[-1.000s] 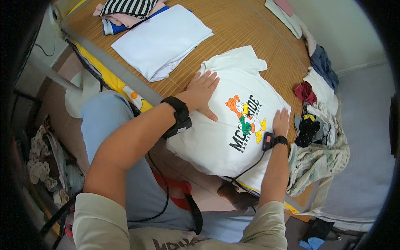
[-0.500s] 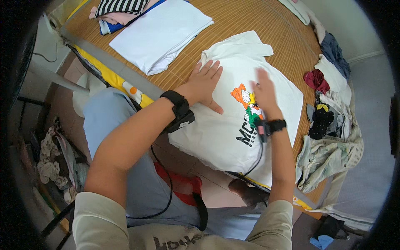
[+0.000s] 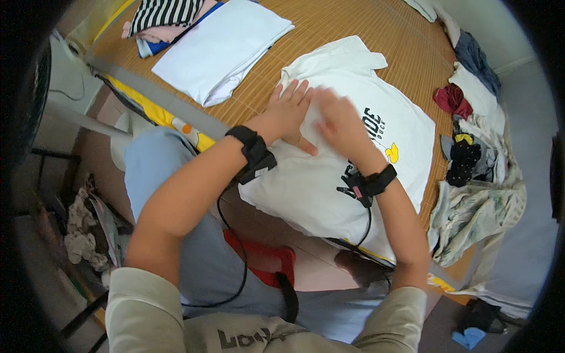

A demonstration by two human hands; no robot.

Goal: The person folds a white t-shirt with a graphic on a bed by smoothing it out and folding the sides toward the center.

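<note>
A white T-shirt (image 3: 306, 188) with a printed cartoon duck and dark lettering lies spread on the bamboo mat, its near part over the mat's front edge. My left hand (image 3: 290, 117) rests flat on the shirt's left side, fingers spread. Close beside it, over the shirt's upper middle, is my right hand (image 3: 344, 129). Its fingers are blurred by motion but look stretched, thumb apart, with nothing seen in them. The right hand and wrist cover much of the print.
A folded white garment (image 3: 220, 50) lies at the far left, beside a pile with a striped black-and-white cloth (image 3: 165, 17). Loose clothes, including a dark red one (image 3: 452, 101) and a patterned pale one (image 3: 471, 220), line the right edge of the bamboo mat (image 3: 406, 59).
My right hand has swept left across the shirt from the duck print to beside my left hand. Different parts of the print now show. The left hand stays in place.
</note>
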